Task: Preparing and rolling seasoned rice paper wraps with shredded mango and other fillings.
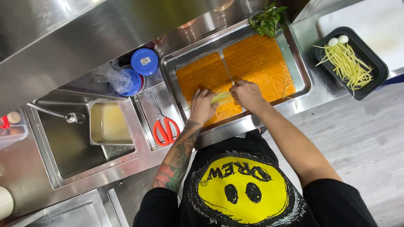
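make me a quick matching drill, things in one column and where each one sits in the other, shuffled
Things:
1. scissors
2. green herbs
3. yellow strips
4. pale bundle

Places:
A. in the black tray
B. between the left hand and right hand
C. on the steel counter left of the orange tray
D. at the far corner of the orange tray

Pairs: 1-C, 2-D, 3-A, 4-B

Steel everywhere: a long stainless counter [303, 38] runs across the scene, catching a bright, even light. At left, a sink basin [67, 147] sits sunk into it, with a flexible spray hose [52, 112] lying over its far-left corner. Above, a broad steel shelf [84, 33] slants across the far left. On the right, the floor [370, 143] shows pale grey wood-look boards.
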